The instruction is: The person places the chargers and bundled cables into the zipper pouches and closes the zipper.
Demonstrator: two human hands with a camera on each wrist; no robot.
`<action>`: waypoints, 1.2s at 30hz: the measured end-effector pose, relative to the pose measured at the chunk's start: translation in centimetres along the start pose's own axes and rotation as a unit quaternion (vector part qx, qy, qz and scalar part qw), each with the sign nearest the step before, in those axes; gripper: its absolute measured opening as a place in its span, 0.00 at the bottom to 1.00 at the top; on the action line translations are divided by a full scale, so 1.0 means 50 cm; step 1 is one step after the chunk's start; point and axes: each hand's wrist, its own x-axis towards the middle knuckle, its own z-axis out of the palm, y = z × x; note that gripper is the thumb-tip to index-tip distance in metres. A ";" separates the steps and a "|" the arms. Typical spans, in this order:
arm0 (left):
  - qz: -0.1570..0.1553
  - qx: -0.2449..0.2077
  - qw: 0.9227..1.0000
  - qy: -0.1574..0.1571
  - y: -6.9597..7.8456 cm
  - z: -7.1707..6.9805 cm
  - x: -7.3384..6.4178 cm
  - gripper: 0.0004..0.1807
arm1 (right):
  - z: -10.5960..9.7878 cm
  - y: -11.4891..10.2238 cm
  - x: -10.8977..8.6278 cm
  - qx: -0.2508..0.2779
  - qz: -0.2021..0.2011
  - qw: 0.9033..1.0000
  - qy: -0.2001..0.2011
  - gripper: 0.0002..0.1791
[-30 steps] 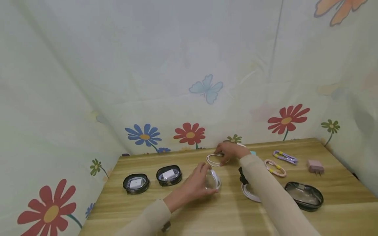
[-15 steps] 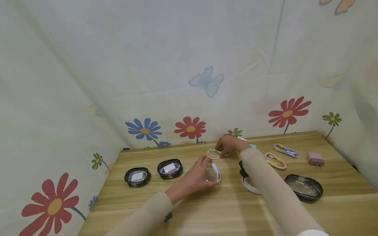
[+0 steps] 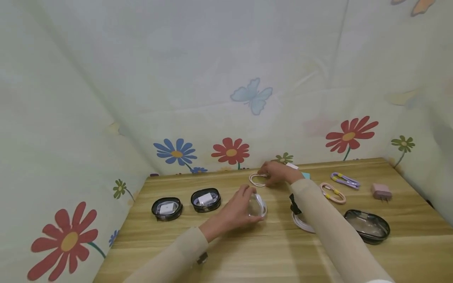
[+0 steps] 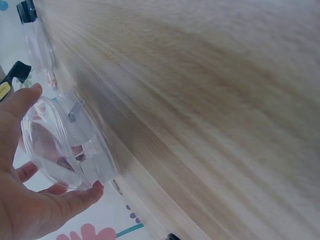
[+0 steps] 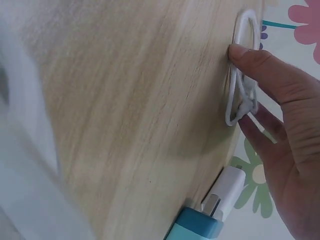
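My left hand (image 3: 235,210) holds a clear oval case with a white rim (image 3: 262,205) close over the wooden table. In the left wrist view, my thumb and fingers spread around the transparent case (image 4: 50,145), which is tilted on its side. At the back of the table my right hand (image 3: 277,173) pinches a coiled white charging cable (image 3: 255,181). The right wrist view has my thumb on one side of the cable loop (image 5: 243,30) and my fingertips near its lower end.
Two black-rimmed cases (image 3: 167,208) with chargers lie left. Right are a white cable coil (image 3: 301,224), pink cable (image 3: 332,194), purple cable (image 3: 345,181), pink charger (image 3: 381,191) and black-rimmed case (image 3: 368,226). White (image 5: 227,187) and teal chargers (image 5: 192,227) lie beside my right hand.
My right fingers now cover more of the white cable's loop. The left hand keeps its grip on the clear case, and the head view has shifted slightly.
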 end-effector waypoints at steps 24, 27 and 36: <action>0.002 0.005 1.000 -0.008 -0.004 0.006 0.006 0.49 | -0.025 -0.035 0.008 -0.013 0.064 0.996 -0.063 0.29; 0.005 0.003 1.000 -0.007 -0.004 0.006 0.007 0.49 | -0.024 -0.033 0.007 -0.021 0.023 0.998 -0.051 0.23; 0.003 0.008 1.000 -0.008 -0.003 0.006 0.006 0.48 | -0.014 -0.021 0.002 -0.001 0.017 0.999 -0.042 0.12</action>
